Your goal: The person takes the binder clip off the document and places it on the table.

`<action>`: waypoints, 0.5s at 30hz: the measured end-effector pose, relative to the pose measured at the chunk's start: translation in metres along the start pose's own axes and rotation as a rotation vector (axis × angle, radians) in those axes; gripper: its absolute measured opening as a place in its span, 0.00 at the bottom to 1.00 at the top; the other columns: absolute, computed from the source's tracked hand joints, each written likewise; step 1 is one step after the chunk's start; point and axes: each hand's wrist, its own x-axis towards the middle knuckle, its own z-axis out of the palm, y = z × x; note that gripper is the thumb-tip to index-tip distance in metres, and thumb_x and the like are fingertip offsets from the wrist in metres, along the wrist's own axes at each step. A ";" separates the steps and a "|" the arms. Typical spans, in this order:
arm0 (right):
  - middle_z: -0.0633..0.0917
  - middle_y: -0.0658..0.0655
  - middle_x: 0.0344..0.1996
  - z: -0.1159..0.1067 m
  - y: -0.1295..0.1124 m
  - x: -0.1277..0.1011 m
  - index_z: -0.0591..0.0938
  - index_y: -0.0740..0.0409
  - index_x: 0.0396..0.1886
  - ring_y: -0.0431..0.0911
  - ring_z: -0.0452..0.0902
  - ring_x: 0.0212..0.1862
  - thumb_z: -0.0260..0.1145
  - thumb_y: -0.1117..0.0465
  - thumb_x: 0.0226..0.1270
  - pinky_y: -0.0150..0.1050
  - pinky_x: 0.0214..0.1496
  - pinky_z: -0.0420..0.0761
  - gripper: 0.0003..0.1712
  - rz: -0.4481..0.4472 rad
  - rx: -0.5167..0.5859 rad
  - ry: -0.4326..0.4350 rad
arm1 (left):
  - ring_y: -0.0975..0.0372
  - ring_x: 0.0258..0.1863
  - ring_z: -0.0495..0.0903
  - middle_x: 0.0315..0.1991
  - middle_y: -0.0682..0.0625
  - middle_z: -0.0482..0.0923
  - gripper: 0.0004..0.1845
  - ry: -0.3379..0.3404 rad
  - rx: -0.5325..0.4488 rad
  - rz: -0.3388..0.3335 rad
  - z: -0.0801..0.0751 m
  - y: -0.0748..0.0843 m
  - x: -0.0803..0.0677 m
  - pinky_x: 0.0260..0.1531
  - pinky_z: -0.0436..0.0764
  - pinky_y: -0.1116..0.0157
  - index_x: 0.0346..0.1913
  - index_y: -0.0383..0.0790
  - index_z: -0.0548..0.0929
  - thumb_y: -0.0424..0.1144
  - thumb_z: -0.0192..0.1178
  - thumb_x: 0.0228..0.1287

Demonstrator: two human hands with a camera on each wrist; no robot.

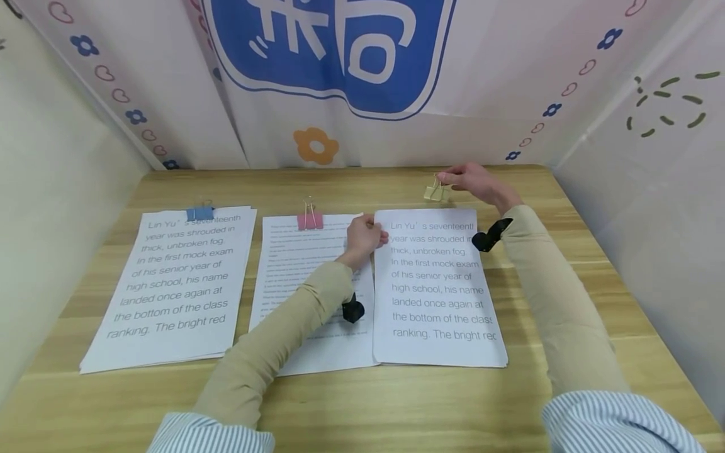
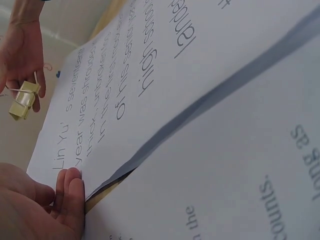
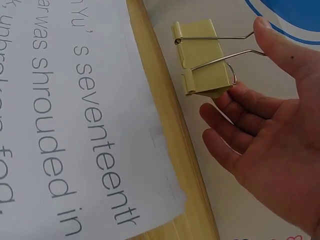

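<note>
My right hand [image 1: 472, 180] pinches a yellow binder clip [image 3: 202, 57] by its wire handles, past the far edge of the right-hand stack of printed paper [image 1: 438, 289]. The clip's mouth faces the stack but is apart from it. At that stack's upper left corner, my left hand [image 1: 365, 240] rests its fingers [image 2: 75, 192] against the edge of the sheets. Its wrist hangs over the middle stack of paper [image 1: 317, 358], which bears a pink binder clip [image 1: 310, 221] on its top edge.
To the left lies another paper stack [image 1: 170, 283] with a blue binder clip [image 1: 201, 214] at its top. All stand on a wooden table [image 1: 396, 409]. A printed cloth [image 1: 481, 88] hangs behind its far edge, and pale walls [image 1: 668, 201] rise at both sides.
</note>
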 end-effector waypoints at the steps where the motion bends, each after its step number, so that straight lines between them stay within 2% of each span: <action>1: 0.64 0.63 0.70 -0.001 0.001 -0.001 0.62 0.62 0.69 0.62 0.58 0.71 0.54 0.39 0.68 0.59 0.75 0.55 0.41 0.005 0.010 0.003 | 0.61 0.34 0.84 0.38 0.45 0.82 0.15 -0.002 0.004 -0.002 0.000 0.000 0.000 0.34 0.85 0.73 0.57 0.37 0.73 0.37 0.48 0.72; 8: 0.64 0.66 0.69 -0.007 0.010 -0.011 0.61 0.66 0.69 0.59 0.58 0.71 0.54 0.43 0.70 0.55 0.75 0.59 0.39 -0.015 0.074 0.011 | 0.60 0.36 0.84 0.39 0.45 0.82 0.16 0.002 0.000 -0.019 0.000 0.003 -0.001 0.37 0.86 0.71 0.59 0.38 0.72 0.38 0.47 0.72; 15: 0.62 0.67 0.70 -0.014 0.023 -0.022 0.59 0.65 0.70 0.60 0.57 0.71 0.53 0.48 0.72 0.57 0.74 0.60 0.36 -0.028 0.126 0.021 | 0.61 0.35 0.84 0.37 0.45 0.82 0.17 0.010 -0.015 -0.026 0.000 0.005 -0.004 0.36 0.85 0.72 0.60 0.36 0.71 0.38 0.46 0.73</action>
